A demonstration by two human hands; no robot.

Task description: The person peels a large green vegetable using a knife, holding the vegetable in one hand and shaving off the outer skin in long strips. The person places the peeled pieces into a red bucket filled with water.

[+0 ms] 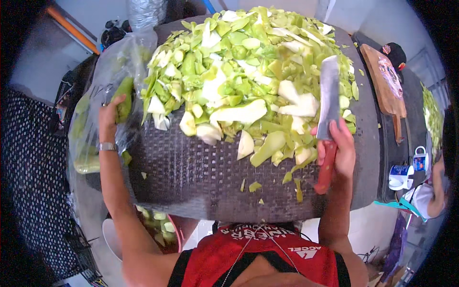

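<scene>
My left hand (pixel 111 113), a watch on its wrist, reaches to the mouth of a clear plastic bag (pixel 102 77) and grips a whole green fruit (pixel 124 102). More green fruit (pixel 80 125) shows through the plastic. In my right hand (pixel 342 147) is a broad-bladed kitchen knife (pixel 328 97), held by its reddish handle with the blade pointing away from me. Before me a large heap of green peelings and pale pieces (pixel 236 71) covers much of the dark woven-pattern table (pixel 172 161). A long peeled piece (pixel 240 112) lies at the heap's near side.
Below the table's left front edge stands a pink-rimmed container (pixel 175 229) with pale pieces in liquid. To the right are a wooden board (pixel 383 84) and two mugs (pixel 400 177) (pixel 420 159). Another person's arm (pixel 436 186) shows at the far right.
</scene>
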